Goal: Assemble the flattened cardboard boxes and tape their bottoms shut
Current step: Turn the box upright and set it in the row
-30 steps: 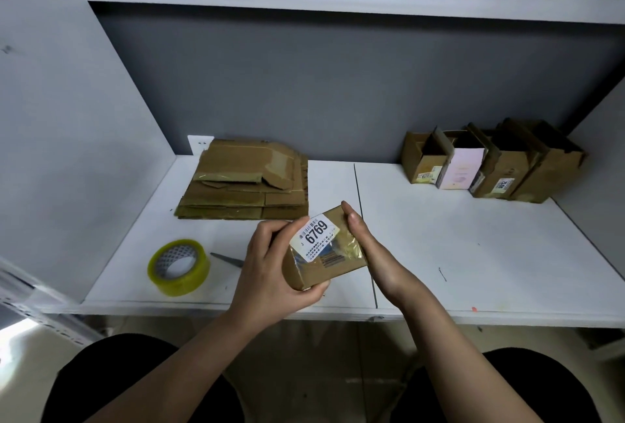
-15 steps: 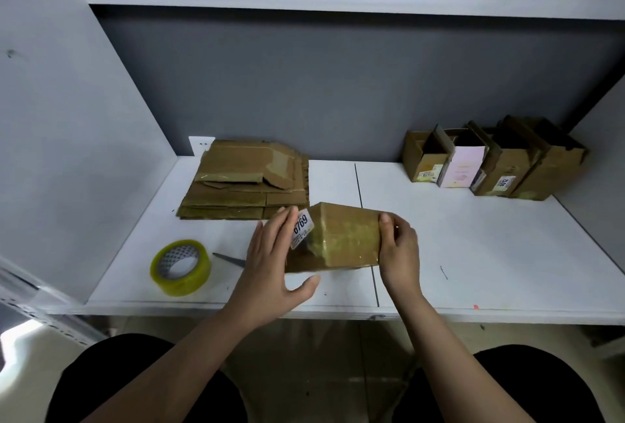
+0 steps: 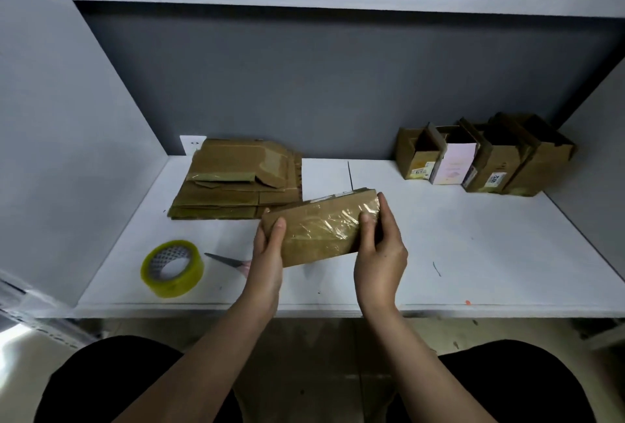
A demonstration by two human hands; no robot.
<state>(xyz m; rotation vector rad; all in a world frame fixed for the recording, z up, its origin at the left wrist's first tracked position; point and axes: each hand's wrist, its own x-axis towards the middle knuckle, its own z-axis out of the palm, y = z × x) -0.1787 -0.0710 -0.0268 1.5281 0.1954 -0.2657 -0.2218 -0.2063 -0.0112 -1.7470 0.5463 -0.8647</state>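
Note:
A small brown cardboard box (image 3: pixel 321 228), its upper face covered in shiny clear tape, is held just above the white shelf (image 3: pixel 473 253) between both hands. My left hand (image 3: pixel 267 253) grips its left end, thumb on top. My right hand (image 3: pixel 380 246) grips its right end, thumb on the taped face and fingers round the far edge. A stack of flattened cardboard boxes (image 3: pixel 233 182) lies at the back left. A roll of yellowish clear tape (image 3: pixel 172 268) lies at the front left.
Scissors (image 3: pixel 225 260) lie between the tape roll and my left hand, partly hidden by the wrist. Several assembled open boxes (image 3: pixel 483 162) stand in a row at the back right. Grey walls close the shelf on left, back and right.
The box has been turned over: the side with the white 6769 label has rotated out of view and the taped face now points up. Both hands shifted to the box's ends.

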